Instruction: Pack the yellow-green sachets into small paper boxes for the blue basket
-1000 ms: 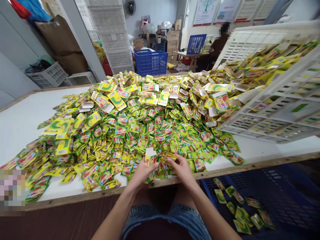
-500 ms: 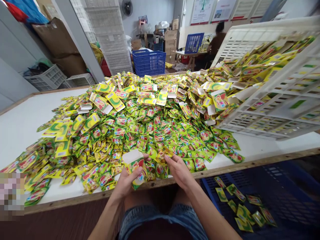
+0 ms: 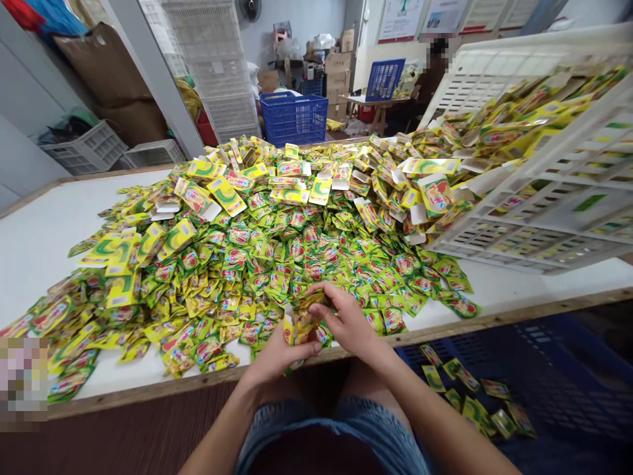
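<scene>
Near the table's front edge, my left hand [image 3: 284, 353] is closed around a small yellow and green cardboard box [image 3: 291, 328], tilted so its open end faces my other hand. My right hand [image 3: 343, 320] pinches a yellow-green sachet [image 3: 315, 305] at the mouth of the box. How far the sachet sits inside is hidden by my fingers. A wide heap of green sachets [image 3: 306, 247] lies just beyond both hands. Several small boxes [image 3: 226, 196] with flaps open rest on the heap's far side.
A white plastic crate [image 3: 539, 218] of boxes lies tipped on the right of the white table [image 3: 34, 247]. Below the wooden edge, a blue crate [image 3: 558, 369] holds several filled boxes. Another blue crate [image 3: 294, 119] stands behind the table. A person [image 3: 432, 82] sits at the back.
My left hand has turned the box and moved right. My right hand has brought the sachet to the box's open end, so both hands are now close together.
</scene>
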The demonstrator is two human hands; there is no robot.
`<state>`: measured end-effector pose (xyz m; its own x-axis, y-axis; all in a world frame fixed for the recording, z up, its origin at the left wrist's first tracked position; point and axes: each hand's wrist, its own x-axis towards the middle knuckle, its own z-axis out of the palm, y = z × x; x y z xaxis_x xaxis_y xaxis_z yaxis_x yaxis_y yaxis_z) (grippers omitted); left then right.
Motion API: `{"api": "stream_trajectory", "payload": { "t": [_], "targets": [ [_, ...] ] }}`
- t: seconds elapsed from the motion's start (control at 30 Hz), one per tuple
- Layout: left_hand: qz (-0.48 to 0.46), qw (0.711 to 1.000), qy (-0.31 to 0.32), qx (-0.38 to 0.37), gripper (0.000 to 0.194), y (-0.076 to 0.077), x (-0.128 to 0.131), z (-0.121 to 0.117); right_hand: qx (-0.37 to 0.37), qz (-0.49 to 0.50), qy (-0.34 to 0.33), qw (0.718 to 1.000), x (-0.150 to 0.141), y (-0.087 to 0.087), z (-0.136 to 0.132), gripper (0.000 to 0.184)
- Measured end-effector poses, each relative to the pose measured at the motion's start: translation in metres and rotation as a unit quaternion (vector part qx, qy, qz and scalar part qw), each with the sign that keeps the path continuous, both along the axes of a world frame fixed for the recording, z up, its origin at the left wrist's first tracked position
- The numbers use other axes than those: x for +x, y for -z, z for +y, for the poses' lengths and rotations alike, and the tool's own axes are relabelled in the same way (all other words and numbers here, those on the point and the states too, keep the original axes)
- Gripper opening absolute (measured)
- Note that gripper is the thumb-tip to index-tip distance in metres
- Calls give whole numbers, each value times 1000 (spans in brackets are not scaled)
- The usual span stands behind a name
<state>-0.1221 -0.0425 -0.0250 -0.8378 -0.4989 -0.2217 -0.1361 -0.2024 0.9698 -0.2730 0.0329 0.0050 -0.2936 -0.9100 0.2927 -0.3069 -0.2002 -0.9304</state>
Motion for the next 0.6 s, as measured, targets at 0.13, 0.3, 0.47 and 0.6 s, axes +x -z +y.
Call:
{"api": "stream_trajectory", "payload": {
  "t": [0.13, 0.3, 0.47, 0.6],
  "targets": [
    [1, 1000, 25, 10, 30, -1, 4, 1, -34, 119, 54, 991, -3, -4, 0, 17],
    [12, 1000, 16, 6, 42, 4, 5, 3, -44, 293, -19, 955, 2, -5, 6, 22],
    [-29, 999, 24, 5, 41, 0, 1, 7, -15, 372, -61, 926, 8, -11, 12, 19],
    [5, 1000, 23, 5, 44, -6, -1, 8, -60, 324, -20, 944, 4, -16, 14, 21]
  ]
}}
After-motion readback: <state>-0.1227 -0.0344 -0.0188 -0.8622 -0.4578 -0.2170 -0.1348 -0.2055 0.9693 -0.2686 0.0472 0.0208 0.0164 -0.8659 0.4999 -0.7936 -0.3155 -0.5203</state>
